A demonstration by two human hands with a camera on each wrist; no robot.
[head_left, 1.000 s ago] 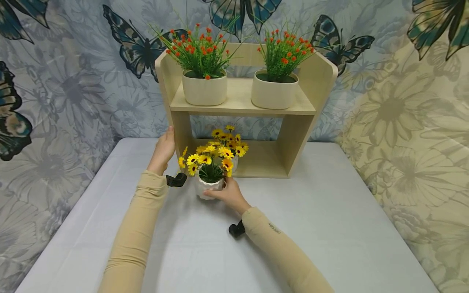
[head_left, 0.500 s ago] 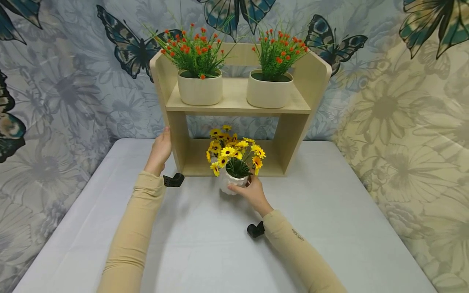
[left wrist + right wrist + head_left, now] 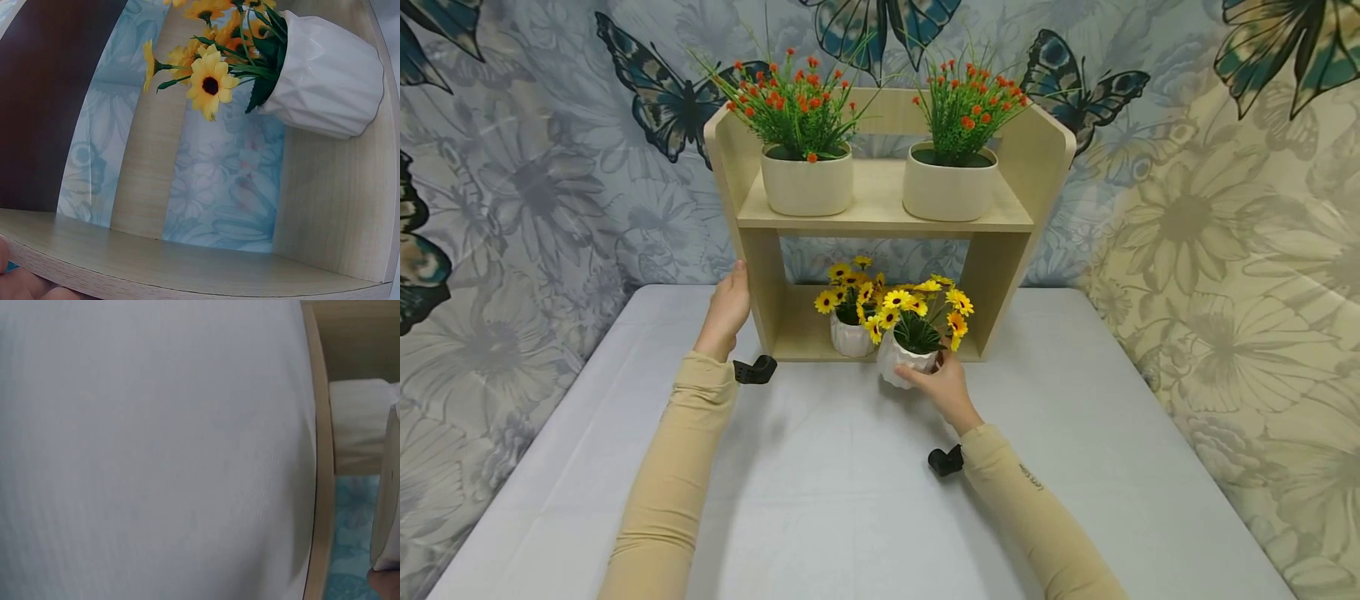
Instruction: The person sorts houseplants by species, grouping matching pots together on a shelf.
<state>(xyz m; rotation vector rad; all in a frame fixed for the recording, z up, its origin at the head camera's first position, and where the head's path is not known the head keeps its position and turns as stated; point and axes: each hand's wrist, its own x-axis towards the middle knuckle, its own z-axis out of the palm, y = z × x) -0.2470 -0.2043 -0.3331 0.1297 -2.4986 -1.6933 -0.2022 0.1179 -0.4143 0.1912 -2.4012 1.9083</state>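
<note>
My right hand [image 3: 947, 387] grips a white flowerpot [image 3: 901, 360] of yellow daisies, thumb at the near side, in front of the shelf's lower compartment. The held pot tilts slightly. In the right wrist view part of a white pot [image 3: 390, 519] shows at the right edge, a fingertip [image 3: 384, 584] against it. My left hand [image 3: 726, 312] rests against the outside of the wooden shelf's left side panel [image 3: 763, 292]. In the left wrist view its fingers [image 3: 25, 284] show at the lower left corner. A second white daisy pot [image 3: 852, 338] stands inside the lower compartment, left of the held one.
On the upper shelf board [image 3: 880, 221] stand two cream pots, a left one [image 3: 808, 183] and a right one [image 3: 950, 187], with red-flowered grass. The shelf stands on a white-covered table [image 3: 850, 500] against a butterfly-patterned wall covering [image 3: 550, 167].
My right hand has carried the daisy pot rightward along the shelf's front, uncovering the second daisy pot behind it. My left hand has stayed at the side panel.
</note>
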